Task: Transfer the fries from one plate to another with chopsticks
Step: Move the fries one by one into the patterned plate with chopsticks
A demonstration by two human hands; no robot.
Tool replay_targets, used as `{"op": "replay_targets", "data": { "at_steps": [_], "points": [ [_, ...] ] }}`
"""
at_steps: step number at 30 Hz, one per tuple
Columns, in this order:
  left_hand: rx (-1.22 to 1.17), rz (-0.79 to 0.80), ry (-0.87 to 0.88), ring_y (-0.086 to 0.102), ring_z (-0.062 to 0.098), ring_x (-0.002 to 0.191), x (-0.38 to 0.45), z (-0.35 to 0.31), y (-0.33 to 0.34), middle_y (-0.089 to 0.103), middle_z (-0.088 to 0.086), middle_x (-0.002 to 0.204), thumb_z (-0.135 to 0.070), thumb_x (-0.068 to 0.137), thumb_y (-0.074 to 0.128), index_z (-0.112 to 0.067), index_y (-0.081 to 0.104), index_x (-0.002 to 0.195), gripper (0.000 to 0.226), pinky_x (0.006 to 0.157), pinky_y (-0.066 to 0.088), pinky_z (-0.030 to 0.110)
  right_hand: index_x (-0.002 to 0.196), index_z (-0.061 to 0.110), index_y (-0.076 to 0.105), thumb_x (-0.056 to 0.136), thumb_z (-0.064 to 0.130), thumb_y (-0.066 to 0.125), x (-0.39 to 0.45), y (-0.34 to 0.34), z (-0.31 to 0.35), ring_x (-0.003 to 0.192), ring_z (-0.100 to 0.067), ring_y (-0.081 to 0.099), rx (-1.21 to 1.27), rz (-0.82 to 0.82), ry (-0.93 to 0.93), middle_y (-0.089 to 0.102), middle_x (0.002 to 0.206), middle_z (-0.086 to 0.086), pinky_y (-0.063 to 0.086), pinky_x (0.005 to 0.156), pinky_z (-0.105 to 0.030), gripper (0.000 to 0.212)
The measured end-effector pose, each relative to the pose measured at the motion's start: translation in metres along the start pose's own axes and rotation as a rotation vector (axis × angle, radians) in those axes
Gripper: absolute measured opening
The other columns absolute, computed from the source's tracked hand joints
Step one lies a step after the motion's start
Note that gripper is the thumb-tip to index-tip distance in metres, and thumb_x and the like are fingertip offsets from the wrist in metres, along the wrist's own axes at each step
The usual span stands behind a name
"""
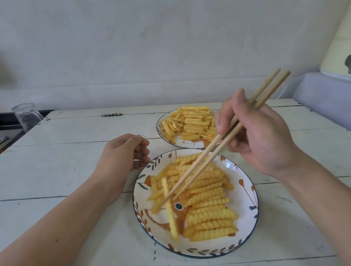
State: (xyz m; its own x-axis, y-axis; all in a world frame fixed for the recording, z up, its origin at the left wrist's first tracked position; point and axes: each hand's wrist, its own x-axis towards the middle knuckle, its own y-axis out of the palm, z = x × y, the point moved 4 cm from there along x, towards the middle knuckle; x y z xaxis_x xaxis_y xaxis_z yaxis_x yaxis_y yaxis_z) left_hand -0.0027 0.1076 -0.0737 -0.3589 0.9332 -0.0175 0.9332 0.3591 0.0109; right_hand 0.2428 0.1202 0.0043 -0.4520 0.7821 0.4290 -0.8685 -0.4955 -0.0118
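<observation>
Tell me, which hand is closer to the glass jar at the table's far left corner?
Left. The left hand rests on the table, well to the right of the glass jar. The right hand holds chopsticks much farther right.

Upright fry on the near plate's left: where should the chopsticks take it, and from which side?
Probably mid-length on the fry, tips straddling its narrow width from above. It lies lengthwise toward the camera, apart from the pile on the near plate, and the chopsticks already reach its upper part.

right hand (260, 134) gripped chopsticks (223, 141), tips at one upright-ish fry (170, 213) on near plate (249, 227), left hand (123, 153) loosely curled beside it
</observation>
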Motion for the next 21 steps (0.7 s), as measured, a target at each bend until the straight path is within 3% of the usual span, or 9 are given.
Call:
{"op": "replay_targets", "data": {
  "at_steps": [6,12,14,17,21],
  "points": [
    [0.021,-0.001,0.006,0.062,0.019,0.065,-0.001,0.0,0.001,0.064,0.007,0.074,-0.017,0.105,0.052,-0.003,0.071,0.091,0.027,0.065,0.054,0.03,0.063,0.019,0.069,0.082,0.059,0.055,-0.003,0.001,0.005,0.046,-0.013,0.043,-0.108,0.035,0.037,0.045,0.055,-0.003,0.029,0.043,-0.019,0.047],
    [0.027,0.003,0.009,0.062,0.019,0.066,0.0,0.002,0.001,0.064,0.006,0.074,-0.017,0.104,0.052,-0.002,0.071,0.091,0.027,0.069,0.054,0.032,0.059,0.016,0.067,0.091,0.04,0.052,0.002,-0.022,0.015,0.037,-0.01,0.035,0.083,-0.182,-0.041,0.042,0.046,-0.002,0.013,0.042,-0.019,0.043],
    [0.039,0.005,0.014,0.062,0.019,0.067,0.0,0.002,0.001,0.065,0.006,0.074,-0.017,0.104,0.052,-0.002,0.072,0.092,0.027,0.07,0.054,0.033,0.063,0.015,0.065,0.098,0.037,0.05,0.003,-0.035,0.013,0.038,-0.011,0.035,0.073,-0.341,-0.1,0.044,0.051,-0.005,0.017,0.041,-0.019,0.044],
    [0.06,0.007,0.028,0.061,0.019,0.069,0.0,0.003,0.002,0.066,0.005,0.074,-0.017,0.104,0.051,-0.001,0.072,0.093,0.028,0.071,0.053,0.033,0.074,0.01,0.063,0.106,0.032,0.047,0.003,-0.049,0.005,0.039,-0.013,0.039,-0.175,-0.529,-0.143,0.047,0.053,-0.004,0.029,0.039,-0.019,0.042],
    [0.059,0.001,0.033,0.061,0.019,0.069,0.0,0.003,0.003,0.065,0.006,0.073,-0.016,0.105,0.051,-0.002,0.071,0.091,0.028,0.069,0.053,0.032,0.084,0.007,0.066,0.105,0.029,0.048,0.006,-0.039,-0.023,0.04,-0.018,0.05,-0.263,-0.472,-0.09,0.053,0.057,-0.001,0.041,0.041,-0.024,0.035]
  ]
}}
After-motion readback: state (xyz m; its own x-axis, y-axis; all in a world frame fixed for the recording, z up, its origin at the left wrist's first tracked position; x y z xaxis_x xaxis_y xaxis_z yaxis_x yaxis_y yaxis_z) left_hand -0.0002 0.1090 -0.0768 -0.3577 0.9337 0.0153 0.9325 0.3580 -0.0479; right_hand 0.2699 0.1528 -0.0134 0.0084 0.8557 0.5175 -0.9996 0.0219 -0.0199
